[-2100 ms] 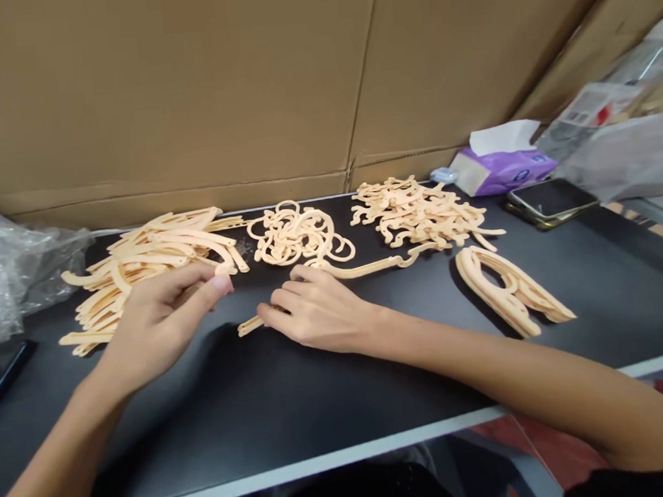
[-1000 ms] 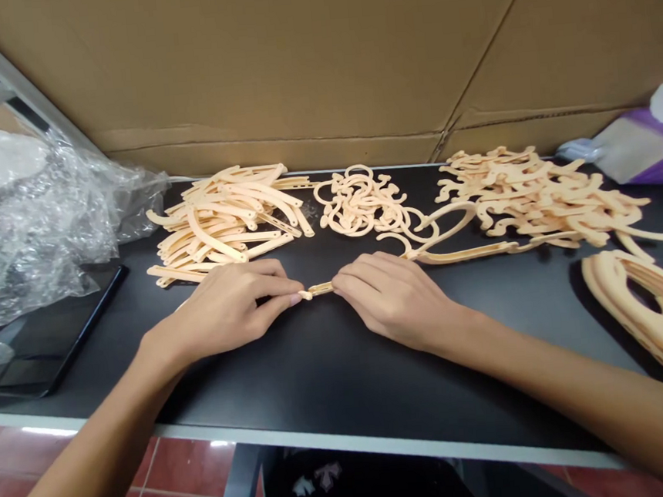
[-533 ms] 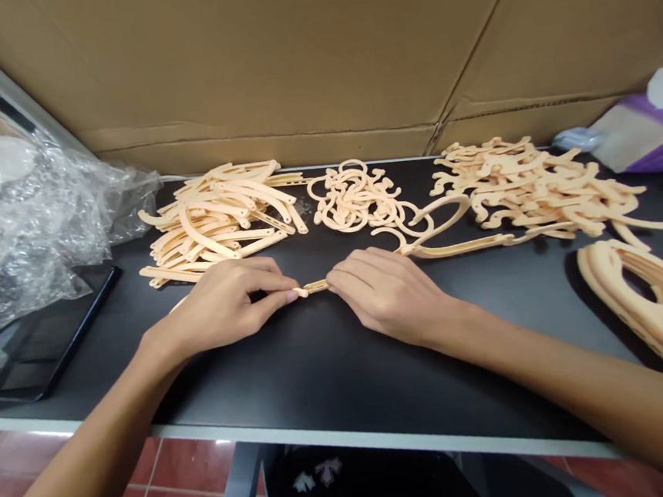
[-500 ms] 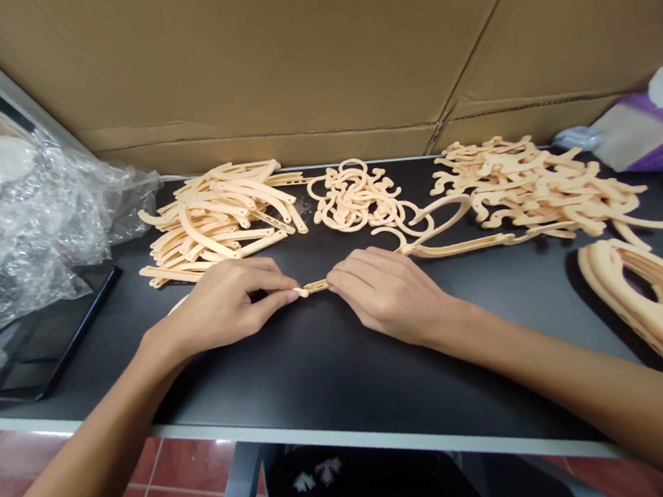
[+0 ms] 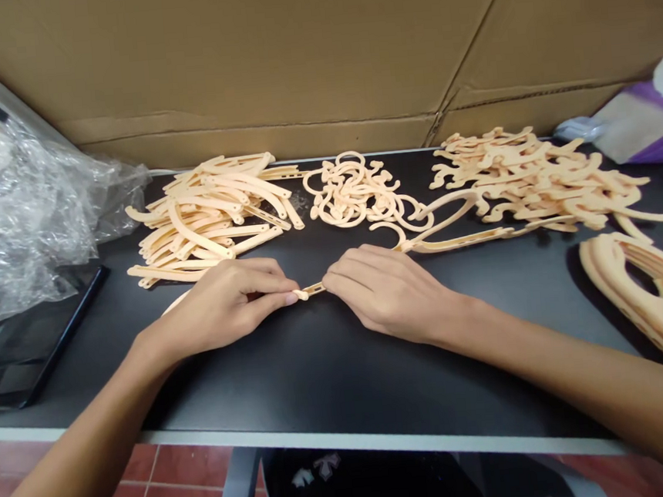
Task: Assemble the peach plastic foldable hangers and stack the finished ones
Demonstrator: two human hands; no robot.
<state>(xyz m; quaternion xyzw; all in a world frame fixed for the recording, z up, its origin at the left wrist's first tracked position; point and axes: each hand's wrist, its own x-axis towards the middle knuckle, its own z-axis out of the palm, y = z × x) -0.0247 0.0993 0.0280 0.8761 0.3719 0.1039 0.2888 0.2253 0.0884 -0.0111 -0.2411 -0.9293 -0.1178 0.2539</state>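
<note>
A brown, creased cardboard sheet [image 5: 244,47] stands behind a matte black table [image 5: 321,392] with a pale grey edge; glossy red tiles [image 5: 179,467] show below. Peach, smooth parts form three rear heaps: wavy pieces [image 5: 534,176] at right, arched bars [image 5: 217,204] at left, open hooks [image 5: 353,190] between. Crumpled clear film [image 5: 42,196] lies far left; looped frames [image 5: 649,298] are stacked at right. The left hand [image 5: 226,304] pinches a small peach tip [image 5: 301,295]. The right hand [image 5: 385,294], fingers curled, grips a slotted strip [image 5: 315,289] that meets it between the hands; whether they are one part cannot be determined.
</note>
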